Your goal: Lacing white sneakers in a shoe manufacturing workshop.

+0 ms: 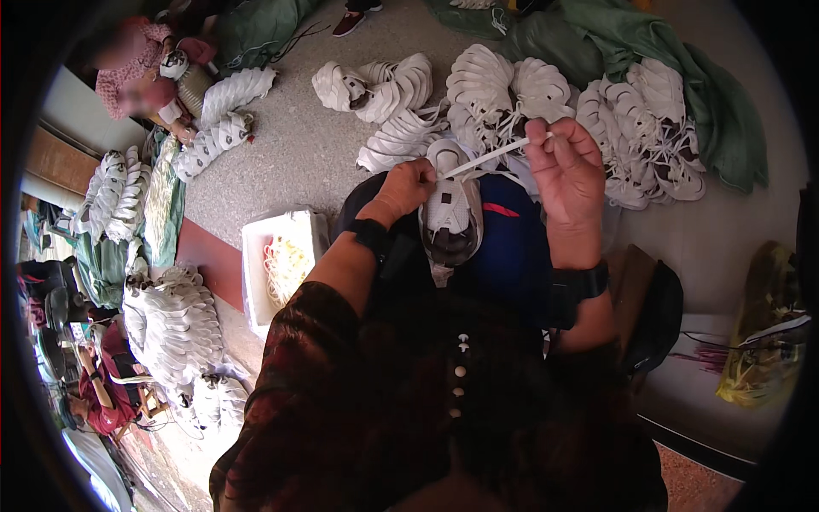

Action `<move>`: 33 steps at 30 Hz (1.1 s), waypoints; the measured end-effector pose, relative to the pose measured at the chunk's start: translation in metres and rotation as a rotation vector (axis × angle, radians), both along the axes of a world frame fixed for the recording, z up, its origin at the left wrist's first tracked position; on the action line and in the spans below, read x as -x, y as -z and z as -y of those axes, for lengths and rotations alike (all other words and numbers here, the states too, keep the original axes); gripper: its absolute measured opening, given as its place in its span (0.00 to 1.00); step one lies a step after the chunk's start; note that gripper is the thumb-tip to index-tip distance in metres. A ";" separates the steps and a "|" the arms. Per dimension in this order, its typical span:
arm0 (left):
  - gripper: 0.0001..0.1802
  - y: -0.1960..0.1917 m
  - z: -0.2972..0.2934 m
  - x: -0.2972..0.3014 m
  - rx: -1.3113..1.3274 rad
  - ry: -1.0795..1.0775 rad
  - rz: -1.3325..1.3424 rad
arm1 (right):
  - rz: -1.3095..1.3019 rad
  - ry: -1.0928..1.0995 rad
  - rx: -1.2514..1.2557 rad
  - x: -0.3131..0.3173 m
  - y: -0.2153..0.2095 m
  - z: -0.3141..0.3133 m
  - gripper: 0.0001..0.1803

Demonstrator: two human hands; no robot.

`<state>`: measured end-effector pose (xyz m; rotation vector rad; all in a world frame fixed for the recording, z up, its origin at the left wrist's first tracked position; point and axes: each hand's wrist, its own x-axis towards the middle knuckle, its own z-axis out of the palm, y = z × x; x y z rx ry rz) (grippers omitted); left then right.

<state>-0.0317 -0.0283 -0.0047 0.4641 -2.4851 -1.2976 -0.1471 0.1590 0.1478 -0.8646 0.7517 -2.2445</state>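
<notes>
A white and grey shoe upper (450, 209) with a dark brown heel lining lies lengthwise on my lap. From its front part a flat white shoelace (488, 160) runs taut up to the right. My right hand (567, 171) is raised to the right of the upper, its thumb and fingers pinched on the far end of that lace. My left hand (403, 189) is closed at the upper's left edge, fingertips beside the spot where the lace comes out; what they grip is hidden.
Stacked white shoe uppers (482, 90) lie on the floor ahead, with more piles (640, 128) at the right by green sacking (725, 136). A white bin (253, 273) of pale laces stands left. Two people (141, 72) (107, 397) sit among uppers at the left.
</notes>
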 end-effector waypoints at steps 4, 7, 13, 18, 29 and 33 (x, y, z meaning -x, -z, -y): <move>0.06 -0.006 -0.018 0.000 -0.153 0.027 0.007 | -0.043 0.015 0.047 0.007 -0.004 -0.020 0.05; 0.12 -0.036 -0.047 -0.010 0.556 0.097 -0.074 | 0.051 0.057 -0.019 0.002 0.013 -0.025 0.05; 0.05 -0.022 -0.062 -0.006 0.890 0.059 -0.024 | 0.152 0.013 -0.063 -0.007 0.029 -0.023 0.05; 0.04 -0.025 -0.070 -0.016 0.727 0.164 -0.033 | 0.116 0.025 -0.341 -0.012 0.064 -0.038 0.08; 0.15 -0.039 -0.084 -0.025 0.722 0.073 0.194 | 0.110 -0.049 -0.494 -0.036 0.085 -0.027 0.06; 0.12 -0.036 -0.091 -0.018 0.822 0.164 0.222 | 0.140 0.021 -0.450 -0.034 0.089 -0.033 0.06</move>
